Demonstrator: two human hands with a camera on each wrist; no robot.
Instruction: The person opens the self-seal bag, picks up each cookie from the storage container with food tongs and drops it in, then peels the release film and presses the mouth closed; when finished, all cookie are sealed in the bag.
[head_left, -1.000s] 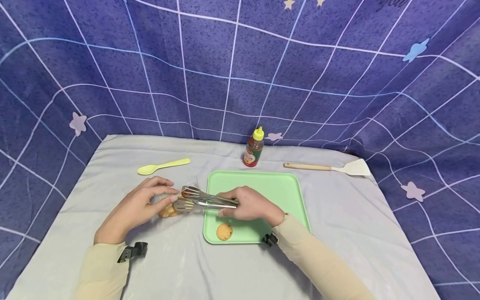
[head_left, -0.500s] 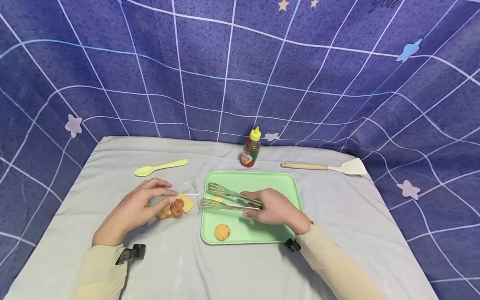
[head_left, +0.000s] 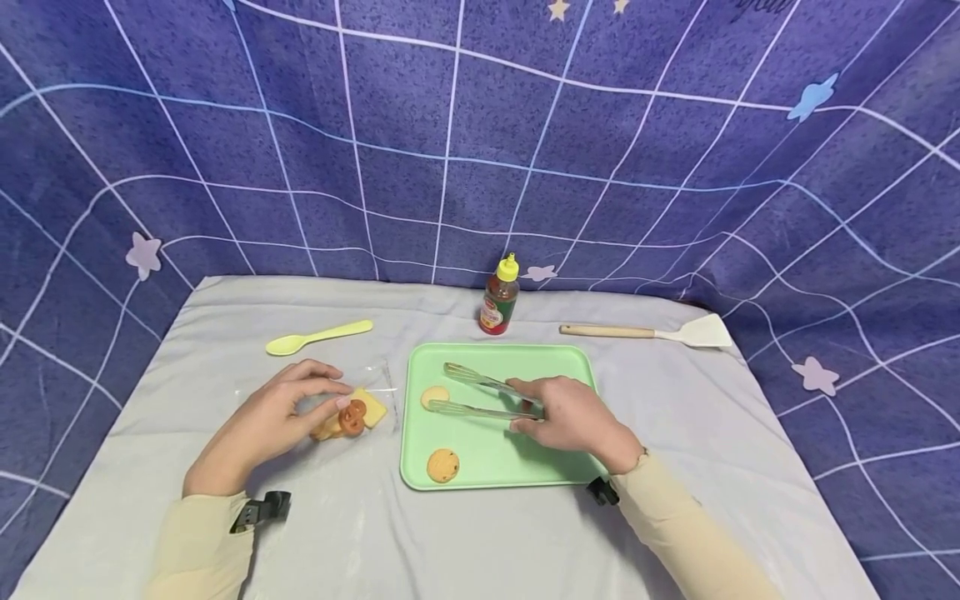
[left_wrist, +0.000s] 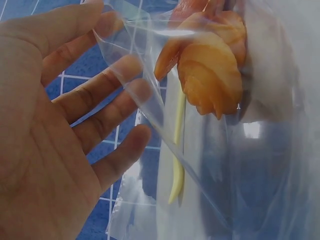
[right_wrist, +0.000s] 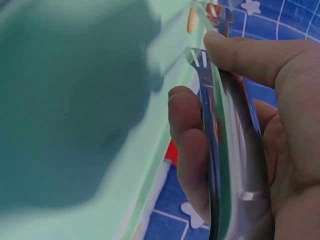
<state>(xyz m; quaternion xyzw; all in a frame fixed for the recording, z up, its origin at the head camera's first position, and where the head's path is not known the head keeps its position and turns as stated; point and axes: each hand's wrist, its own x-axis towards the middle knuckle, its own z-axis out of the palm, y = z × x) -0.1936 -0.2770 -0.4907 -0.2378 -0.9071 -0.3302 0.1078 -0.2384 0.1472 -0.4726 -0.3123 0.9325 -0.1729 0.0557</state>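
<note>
My left hand (head_left: 277, 417) pinches the edge of a clear plastic bag (head_left: 380, 375) between thumb and forefinger, with the other fingers spread behind the film. Inside the bag are a ridged golden-brown pastry (left_wrist: 212, 70), a brown pretzel-shaped piece (head_left: 352, 418) and a pale yellow square (head_left: 371, 407). My right hand (head_left: 573, 417) grips metal slotted tongs (head_left: 480, 411) over the light green tray (head_left: 517, 471), their two arms spread apart. A pale round cookie (head_left: 435, 396) lies on the tray near the lower tong tip, and a spotted cookie (head_left: 442, 465) near its front left corner.
A yellow spoon (head_left: 318, 337) lies at the back left. Behind the tray stands a sauce bottle (head_left: 498, 304) with a yellow cap. To the right of it lies a white spatula (head_left: 697, 332) with a wooden handle. A blue curtain (head_left: 480, 125) encloses the table.
My right hand has moved the tongs rightward from the bag to over the tray, and their arms have spread. The pale cookie now shows on the tray. My left hand stays at the bag.
</note>
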